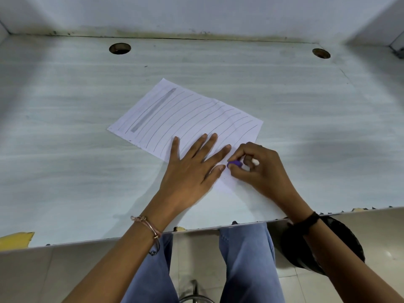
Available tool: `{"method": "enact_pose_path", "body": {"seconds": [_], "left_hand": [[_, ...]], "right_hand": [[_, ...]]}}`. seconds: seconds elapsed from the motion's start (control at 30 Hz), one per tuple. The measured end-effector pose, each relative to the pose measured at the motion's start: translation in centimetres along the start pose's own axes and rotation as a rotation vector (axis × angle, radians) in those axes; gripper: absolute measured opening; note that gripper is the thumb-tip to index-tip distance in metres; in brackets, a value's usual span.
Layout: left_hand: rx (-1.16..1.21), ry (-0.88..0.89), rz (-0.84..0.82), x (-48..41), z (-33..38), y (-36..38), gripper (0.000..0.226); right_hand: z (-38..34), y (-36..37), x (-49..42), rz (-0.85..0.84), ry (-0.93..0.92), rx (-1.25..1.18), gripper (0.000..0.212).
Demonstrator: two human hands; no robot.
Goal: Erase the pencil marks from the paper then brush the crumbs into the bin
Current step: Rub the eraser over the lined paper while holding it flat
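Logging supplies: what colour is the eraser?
The eraser is purple, pinched by the right hand; head view.

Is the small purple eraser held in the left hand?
No, the right hand pinches the small purple eraser, while the left hand lies flat on the white lined paper.

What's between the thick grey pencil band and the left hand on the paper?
Only thin pencil lines on the white paper sheet, per the head view.

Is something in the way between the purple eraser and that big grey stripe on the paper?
Yes. The left hand lies flat on the paper, fingers spread, between the eraser pinched in the right hand and the grey stripe near the far left edge.
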State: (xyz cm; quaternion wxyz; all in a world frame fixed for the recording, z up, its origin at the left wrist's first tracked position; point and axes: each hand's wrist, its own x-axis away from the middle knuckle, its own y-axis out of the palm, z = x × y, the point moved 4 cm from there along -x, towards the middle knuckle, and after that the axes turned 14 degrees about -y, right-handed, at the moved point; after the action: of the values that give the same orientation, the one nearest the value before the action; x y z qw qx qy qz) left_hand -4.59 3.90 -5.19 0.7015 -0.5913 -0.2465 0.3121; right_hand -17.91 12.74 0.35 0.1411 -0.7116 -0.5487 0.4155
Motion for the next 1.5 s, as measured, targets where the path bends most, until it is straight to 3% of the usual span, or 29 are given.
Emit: {"method": "enact_pose_path", "body": {"seconds": [0.17,0.3,0.5,0.63,0.83,0.97,1.13,1.33,1.5], "left_hand": [[-0.023,0.013,0.004,0.0,0.1,-0.1,0.056],[0.002,-0.01,-0.013,0.0,0.0,-0.1,0.054],[-0.023,0.004,-0.029,0.0,0.2,-0.2,0.061],[-0.006,-0.01,-0.019,0.1,0.1,-0.2,0.056],[-0.031,0.005,-0.019,0.1,0.2,-0.3,0.059],[-0.001,-0.002,0.001,0.1,0.1,-0.4,0.054],[-0.033,0.002,-0.037,0.0,0.2,-0.2,0.061],[0.013,-0.013,-0.027,0.1,0.1,-0.4,0.058],[-0.026,0.008,-0.023,0.0,0.2,-0.2,0.061]], "right_hand": [[-1.7,1.5,1.1,-0.191,0.006,-0.153,0.014],[0.4,-0.2,-0.6,-0.002,0.018,0.025,0.014],[-1.8,1.5,1.3,-0.197,-0.003,-0.124,0.014],[1.0,-0.5,-0.6,0.016,0.074,0.055,0.011],[-0.8,1.0,0.9,-0.185,0.023,-0.065,0.012],[1.9,-1.1,-1.0,0.015,0.113,0.08,0.006],[-1.4,1.3,1.2,-0.267,-0.033,-0.045,0.012],[1.0,-0.7,-0.7,-0.02,0.073,0.065,0.006],[-1.2,1.1,1.3,-0.254,-0.01,-0.046,0.012]]}}
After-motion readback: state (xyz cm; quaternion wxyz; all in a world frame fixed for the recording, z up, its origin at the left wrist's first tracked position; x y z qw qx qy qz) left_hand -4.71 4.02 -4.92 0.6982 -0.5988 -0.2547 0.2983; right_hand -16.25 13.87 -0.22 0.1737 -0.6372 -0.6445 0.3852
